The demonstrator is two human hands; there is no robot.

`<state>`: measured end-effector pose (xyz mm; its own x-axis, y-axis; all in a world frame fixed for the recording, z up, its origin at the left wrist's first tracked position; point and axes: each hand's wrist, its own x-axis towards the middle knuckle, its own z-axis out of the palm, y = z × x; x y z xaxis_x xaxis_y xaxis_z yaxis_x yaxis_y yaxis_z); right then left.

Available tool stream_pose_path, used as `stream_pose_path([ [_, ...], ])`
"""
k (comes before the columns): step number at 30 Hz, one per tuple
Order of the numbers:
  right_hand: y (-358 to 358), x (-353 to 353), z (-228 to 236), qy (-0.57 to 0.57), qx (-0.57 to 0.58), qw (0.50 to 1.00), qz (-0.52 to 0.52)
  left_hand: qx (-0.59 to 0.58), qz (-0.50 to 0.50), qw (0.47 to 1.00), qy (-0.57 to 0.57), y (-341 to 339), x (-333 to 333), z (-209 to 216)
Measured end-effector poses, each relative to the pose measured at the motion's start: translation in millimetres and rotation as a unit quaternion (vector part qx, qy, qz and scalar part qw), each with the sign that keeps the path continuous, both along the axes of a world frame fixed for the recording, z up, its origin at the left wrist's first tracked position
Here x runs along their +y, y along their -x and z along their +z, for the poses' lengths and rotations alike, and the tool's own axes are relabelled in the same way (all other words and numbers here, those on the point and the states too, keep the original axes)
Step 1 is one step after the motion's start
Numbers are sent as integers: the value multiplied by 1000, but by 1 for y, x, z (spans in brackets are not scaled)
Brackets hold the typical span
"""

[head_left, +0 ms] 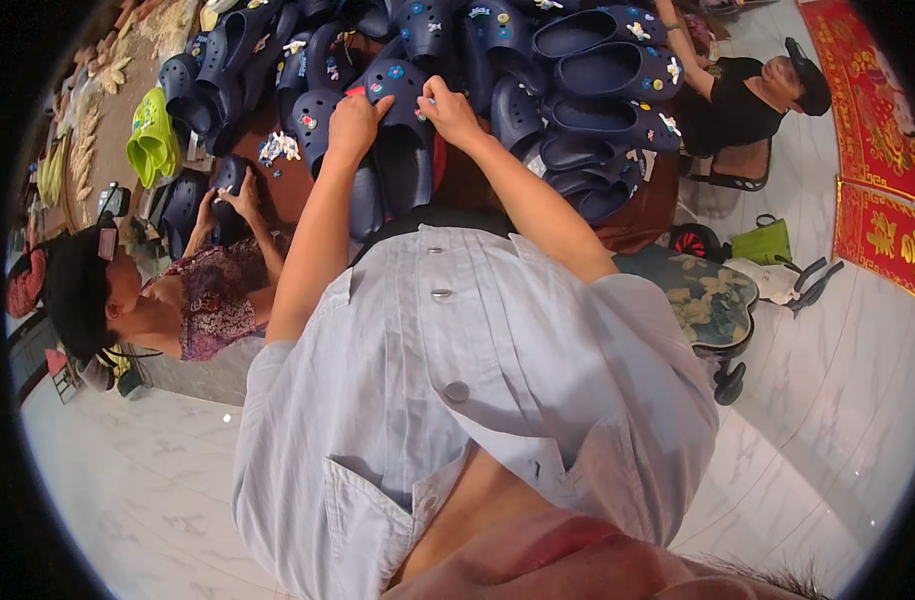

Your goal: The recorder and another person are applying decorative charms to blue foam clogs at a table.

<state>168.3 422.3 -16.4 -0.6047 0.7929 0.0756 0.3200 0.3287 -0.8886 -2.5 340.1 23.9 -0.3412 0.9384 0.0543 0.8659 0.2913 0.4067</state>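
Observation:
A navy clog (395, 140) with a perforated toe and a blue flower charm lies in front of me, toe pointing away. My left hand (355, 125) closes on its left side, with the thumb on the upper. On the other side, my right hand (447, 112) is pinched at the clog's edge, where a small coloured shoe charm shows by the fingertips. Another navy clog (317, 118) with charms lies just left, partly behind my left hand and forearm. Part of something red shows beneath the clog I hold.
Many navy clogs (612, 70) with charms crowd the brown table (649, 205). Loose charms (278, 149) lie at left, near lime-green clogs (152, 140). A co-worker's hands (232, 200) hold a clog at left; another person (742, 100) sits at right. A flowered stool (692, 295) stands at my right.

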Motion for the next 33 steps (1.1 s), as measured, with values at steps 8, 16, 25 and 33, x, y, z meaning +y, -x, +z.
stream_pose_path([
  [8,-13,-9,5,2,-39,997,-66,-14,-8,1000,-16,-4,1,6],
  [16,-1,-27,25,-43,-94,990,-100,-27,11,999,-34,-3,-5,-3],
  [25,1,-22,24,-49,-55,994,-85,-31,17,992,-119,-9,-18,5],
  [33,-14,-23,28,80,0,996,-30,-583,107,802,-65,7,-34,27],
])
